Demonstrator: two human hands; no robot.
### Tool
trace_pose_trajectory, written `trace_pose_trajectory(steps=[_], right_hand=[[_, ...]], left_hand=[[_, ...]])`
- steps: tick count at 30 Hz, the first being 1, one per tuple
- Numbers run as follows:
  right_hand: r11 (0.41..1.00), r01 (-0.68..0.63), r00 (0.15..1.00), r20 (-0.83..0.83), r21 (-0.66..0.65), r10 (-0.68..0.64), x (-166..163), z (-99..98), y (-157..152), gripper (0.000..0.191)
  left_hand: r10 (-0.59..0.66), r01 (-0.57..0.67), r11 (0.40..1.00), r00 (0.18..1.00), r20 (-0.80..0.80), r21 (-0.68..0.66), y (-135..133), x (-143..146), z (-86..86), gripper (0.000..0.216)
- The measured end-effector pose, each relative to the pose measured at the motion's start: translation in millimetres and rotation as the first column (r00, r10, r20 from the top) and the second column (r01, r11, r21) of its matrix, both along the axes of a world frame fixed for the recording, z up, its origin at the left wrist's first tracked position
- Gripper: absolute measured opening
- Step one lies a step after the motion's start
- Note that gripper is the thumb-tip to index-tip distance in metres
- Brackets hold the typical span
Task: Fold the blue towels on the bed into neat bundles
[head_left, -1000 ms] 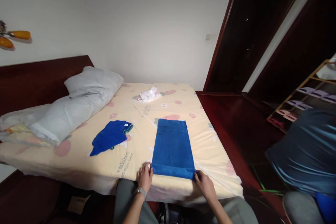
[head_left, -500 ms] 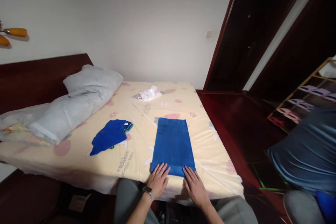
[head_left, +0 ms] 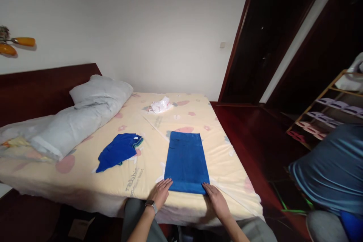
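A blue cloth [head_left: 185, 159] lies flat on the bed in a neat rectangle, with a narrow folded band along its near edge. At its near left corner, my left hand [head_left: 161, 192], with a watch on the wrist, grips the edge with fingers bent over it. My right hand [head_left: 217, 199] holds the near right corner in the same way, fingers close together. Both thumbs are mostly hidden. To the left lies a crumpled blue garment [head_left: 119, 151] with a striped trim and a white label, untouched.
The bed [head_left: 150, 170] has a patterned cream sheet. A grey quilt [head_left: 85, 121] is heaped by the headboard [head_left: 48, 89]. A white plastic bag [head_left: 160, 105] lies at the far side. On the right are a shoe rack [head_left: 326, 83] and a person in a dark blue top [head_left: 331, 166].
My hands have slid outward from lying flat on the folded band to its two near corners, where the fingers now bend over the edge. The view has tilted slightly upward.
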State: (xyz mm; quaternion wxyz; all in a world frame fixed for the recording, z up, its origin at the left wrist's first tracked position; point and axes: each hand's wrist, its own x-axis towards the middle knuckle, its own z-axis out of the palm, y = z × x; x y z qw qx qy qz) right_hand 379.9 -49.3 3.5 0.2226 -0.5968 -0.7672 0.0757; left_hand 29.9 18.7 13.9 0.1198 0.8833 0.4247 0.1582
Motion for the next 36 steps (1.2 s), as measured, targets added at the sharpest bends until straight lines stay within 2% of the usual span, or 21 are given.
trace_pose_trajectory(steps=[4,6,8,11,13,16,19,23,27,29,32,34,36], right_hand=[[0.992,0.059,0.997,-0.043,-0.11,-0.064,-0.1,22.5,-10.4,0.047],[0.984,0.048,0.996,-0.068,-0.17,-0.061,4.4,26.5,-22.8,0.039],[0.976,0.025,0.987,-0.147,-0.216,-0.058,11.1,24.0,-35.7,0.033],[0.958,0.049,0.93,-0.336,-0.282,-0.146,19.0,13.2,-47.1,0.037],[0.942,0.096,0.877,-0.42,-0.322,-0.233,19.5,6.0,-46.1,0.041],[0.926,0.169,0.845,-0.434,-0.336,-0.312,13.6,-1.1,-35.1,0.047],[0.924,0.243,0.848,-0.398,-0.294,-0.35,6.0,-6.3,-22.5,0.05],[0.936,0.336,0.886,-0.302,-0.102,-0.351,2.2,-9.8,-17.1,0.047],[0.907,0.417,0.903,-0.14,0.057,-0.406,-1.0,-5.4,-25.7,0.046],[0.937,0.334,0.941,-0.097,0.097,-0.326,-8.3,-3.6,-31.1,0.045],[0.991,0.081,0.997,-0.003,0.111,-0.081,-25.8,-6.2,-35.6,0.048],[0.994,-0.017,0.998,0.059,0.11,0.01,-35.5,-11.2,-35.5,0.053],[0.994,-0.021,0.996,0.093,0.107,0.011,-38.6,-17.0,-33.6,0.055]], left_hand=[[0.007,-0.008,0.996,1.0,-0.017,-0.084,-8.2,-5.7,25.0,0.052],[0.024,-0.029,0.994,0.999,-0.046,-0.102,-21.3,-9.1,32.8,0.041],[0.05,-0.053,0.992,0.998,-0.034,-0.114,-34.3,-12.9,33.4,0.034],[0.157,-0.127,0.971,0.978,0.138,-0.203,-42.3,-16.8,21.6,0.029],[0.295,-0.201,0.93,0.908,0.297,-0.309,-37.9,-16.1,9.5,0.027],[0.469,-0.293,0.866,0.756,0.457,-0.405,-24.6,-9.2,-6.4,0.037],[0.52,-0.376,0.851,0.701,0.488,-0.366,-16.1,0.0,-14.8,0.038],[0.458,-0.432,0.888,0.792,0.405,-0.16,-23.2,6.3,-15.9,0.037],[0.399,-0.419,0.907,0.89,0.22,0.051,-44.3,13.7,-5.8,0.039],[0.276,-0.291,0.947,0.953,0.122,0.134,-53.1,24.6,2.4,0.043],[-0.006,0.008,0.985,1.0,-0.012,0.171,-57.4,47.4,11.3,0.053],[-0.094,0.102,0.983,0.994,-0.062,0.153,-54.4,59.3,11.3,0.058],[-0.115,0.126,0.983,0.99,-0.087,0.133,-49.1,63.1,6.8,0.062]])
